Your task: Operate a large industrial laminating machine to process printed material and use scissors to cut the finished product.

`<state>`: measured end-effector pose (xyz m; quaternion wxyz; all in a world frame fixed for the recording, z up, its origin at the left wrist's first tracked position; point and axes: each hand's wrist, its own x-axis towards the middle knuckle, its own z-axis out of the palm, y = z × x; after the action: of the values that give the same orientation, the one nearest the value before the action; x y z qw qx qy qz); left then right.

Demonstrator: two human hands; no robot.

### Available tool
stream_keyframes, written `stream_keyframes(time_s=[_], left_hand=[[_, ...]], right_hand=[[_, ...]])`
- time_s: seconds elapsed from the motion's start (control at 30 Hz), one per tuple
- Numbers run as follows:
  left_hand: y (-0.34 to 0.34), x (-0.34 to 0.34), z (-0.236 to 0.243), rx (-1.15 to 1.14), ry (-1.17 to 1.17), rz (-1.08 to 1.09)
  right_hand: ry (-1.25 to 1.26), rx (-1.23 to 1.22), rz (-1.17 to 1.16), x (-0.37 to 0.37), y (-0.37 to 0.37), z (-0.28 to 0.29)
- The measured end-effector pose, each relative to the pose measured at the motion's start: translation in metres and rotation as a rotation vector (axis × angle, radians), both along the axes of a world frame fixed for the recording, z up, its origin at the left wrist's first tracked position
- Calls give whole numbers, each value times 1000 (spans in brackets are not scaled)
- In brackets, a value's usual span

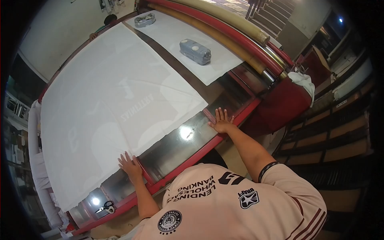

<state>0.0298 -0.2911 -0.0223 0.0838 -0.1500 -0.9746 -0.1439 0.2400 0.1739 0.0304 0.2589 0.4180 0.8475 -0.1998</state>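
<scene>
A large white sheet (96,96), with faint printed shapes showing through, covers most of the red-framed table. My left hand (131,166) lies flat with fingers spread at the sheet's near edge. My right hand (221,121) rests open, palm down, on the table's near side, just beyond the sheet's right corner. Neither hand grips anything. Along the far right, a second white sheet (168,34) bears two wrapped grey bundles, a nearer block (195,52) and a farther one (145,20).
Black-handled scissors (105,207) lie near the table's front left. Long rollers (224,30) run along the right side, with a white cloth (302,85) by their near end. At the far edge, another person's hand (93,36) touches the table. Dark racks (328,152) stand at right.
</scene>
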Motion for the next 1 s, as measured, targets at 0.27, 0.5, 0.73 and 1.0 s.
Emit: stream_keyframes(time_s=[0.27,0.5,0.73,1.0], left_hand=[[0,2,2,27,-8,8],[2,1,4,-2,-26,17],[1,0,0,-11,-8,-3],[-1,-2,-3,40,-6,-5]], right_hand=[[-2,22,16,1,-4,1],[-22,9,14,-1,-2,5],[-10,-10,10,0,-2,6],[2,47,16,0,-7,10]])
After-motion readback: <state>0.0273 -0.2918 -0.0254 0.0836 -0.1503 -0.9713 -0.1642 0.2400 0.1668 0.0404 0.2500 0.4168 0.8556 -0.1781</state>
